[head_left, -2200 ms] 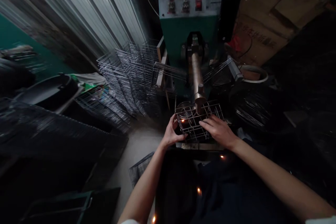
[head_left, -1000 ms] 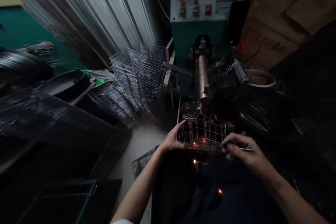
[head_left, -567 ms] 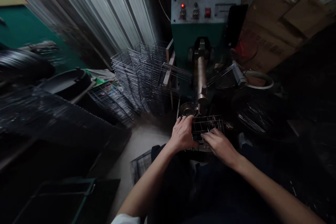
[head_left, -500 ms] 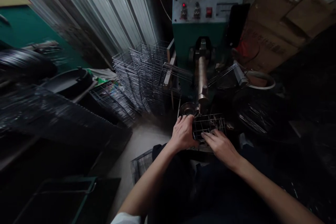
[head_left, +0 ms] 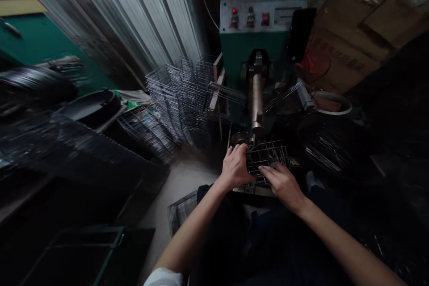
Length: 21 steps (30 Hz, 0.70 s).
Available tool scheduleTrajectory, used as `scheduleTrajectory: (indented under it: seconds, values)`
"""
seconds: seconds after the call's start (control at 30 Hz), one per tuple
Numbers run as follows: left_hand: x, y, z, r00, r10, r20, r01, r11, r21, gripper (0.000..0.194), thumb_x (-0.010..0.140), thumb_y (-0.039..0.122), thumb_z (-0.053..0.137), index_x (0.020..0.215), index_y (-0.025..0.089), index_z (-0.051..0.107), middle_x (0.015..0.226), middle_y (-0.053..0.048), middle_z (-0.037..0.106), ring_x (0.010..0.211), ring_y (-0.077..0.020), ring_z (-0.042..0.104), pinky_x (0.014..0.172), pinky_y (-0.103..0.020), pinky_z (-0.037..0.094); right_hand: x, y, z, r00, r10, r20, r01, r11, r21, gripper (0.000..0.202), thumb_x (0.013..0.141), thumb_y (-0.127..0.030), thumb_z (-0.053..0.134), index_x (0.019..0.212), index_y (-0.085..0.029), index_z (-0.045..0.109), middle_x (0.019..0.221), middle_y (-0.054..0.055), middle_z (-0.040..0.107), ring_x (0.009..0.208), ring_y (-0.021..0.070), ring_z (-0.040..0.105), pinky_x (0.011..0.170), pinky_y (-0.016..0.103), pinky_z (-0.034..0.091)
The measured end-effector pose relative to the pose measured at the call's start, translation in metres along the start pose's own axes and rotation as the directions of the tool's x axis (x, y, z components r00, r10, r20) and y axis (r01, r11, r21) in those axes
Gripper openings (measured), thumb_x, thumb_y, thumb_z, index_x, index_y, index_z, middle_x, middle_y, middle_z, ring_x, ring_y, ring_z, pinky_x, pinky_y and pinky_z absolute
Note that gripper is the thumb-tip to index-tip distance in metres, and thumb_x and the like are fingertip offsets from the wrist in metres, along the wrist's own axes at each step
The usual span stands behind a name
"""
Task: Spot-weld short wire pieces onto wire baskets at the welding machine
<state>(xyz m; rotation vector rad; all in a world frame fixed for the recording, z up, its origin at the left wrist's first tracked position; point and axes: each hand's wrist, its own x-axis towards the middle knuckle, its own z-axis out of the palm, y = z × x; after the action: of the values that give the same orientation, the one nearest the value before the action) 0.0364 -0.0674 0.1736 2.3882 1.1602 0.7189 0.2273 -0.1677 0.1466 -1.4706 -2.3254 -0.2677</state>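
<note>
A small wire rack [head_left: 268, 154] lies under the tip of a spot welder's metal arm [head_left: 258, 98]. My left hand [head_left: 237, 167] is closed around the rack's left side, thumb toward me and fingers at the far corner. At the near right, my right hand [head_left: 281, 183] grips the rack's wires with its fingers bent over them; the exact hold of the fingertips is partly hidden. Just beyond my left hand sits a round metal dish [head_left: 240, 138]. Thin wire rods [head_left: 283, 98] rest on supports to both sides of the welder arm.
Stacked wire racks [head_left: 181, 98] stand left of the green welder [head_left: 253, 44], whose panel shows a red light. Cardboard boxes [head_left: 348, 49] lean at the right. A dark round container [head_left: 328, 147] with rods stands right of my hands. More wire panels [head_left: 182, 210] lie by my left forearm.
The wire rack has shifted slightly and its grid now shows tilted under the welder tip. Both hands keep their hold on it, and the whole view has moved a little.
</note>
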Motion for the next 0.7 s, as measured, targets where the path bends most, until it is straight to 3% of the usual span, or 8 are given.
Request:
scheduleTrajectory:
  seconds: [0.3,0.43,0.6,0.7]
  values:
    - [0.015,-0.006,-0.004,1.0,-0.006,-0.009,0.007,1.0,0.013,0.09,0.045,0.035,0.089,0.123,0.025,0.043,0.117,-0.006,0.061,0.115,-0.0334,0.06,0.119,-0.055,0.027,0.014,0.014,0.006,0.999,0.037,0.005,-0.038,0.994,0.105,0.051,0.09,0.002,0.044,0.135,-0.017,0.059,0.129,0.007,0.067,0.114,0.0239,0.061,0.102,0.045,0.049]
    - [0.019,-0.007,-0.005,1.0,-0.009,0.002,0.009,1.0,0.025,0.089,0.046,0.04,0.089,0.121,0.025,0.043,0.112,-0.007,0.063,0.113,-0.0337,0.061,0.116,-0.055,0.029,0.021,0.011,-0.001,0.997,0.07,-0.037,-0.066,0.992,0.108,0.042,0.091,0.0,0.048,0.127,-0.016,0.063,0.119,0.01,0.068,0.108,0.0257,0.059,0.097,0.041,0.05]
    - [0.039,-0.01,-0.012,1.0,-0.028,0.004,0.028,0.998,0.052,0.091,0.045,0.039,0.09,0.121,0.022,0.043,0.109,-0.009,0.064,0.112,-0.0372,0.061,0.111,-0.055,0.033,0.041,0.018,0.001,0.984,0.149,-0.101,-0.145,0.989,0.042,0.019,0.096,-0.01,0.051,0.102,-0.017,0.068,0.095,0.01,0.065,0.092,0.0264,0.056,0.085,0.039,0.049]
    - [0.05,-0.012,-0.015,0.999,-0.047,0.011,0.046,0.997,0.069,0.088,0.048,0.046,0.089,0.119,0.021,0.043,0.106,-0.01,0.066,0.106,-0.0375,0.063,0.105,-0.054,0.039,0.051,0.025,0.004,0.971,0.183,-0.151,-0.178,0.983,0.045,0.014,0.098,-0.017,0.054,0.098,-0.018,0.067,0.097,0.01,0.064,0.093,0.0267,0.055,0.083,0.038,0.048]
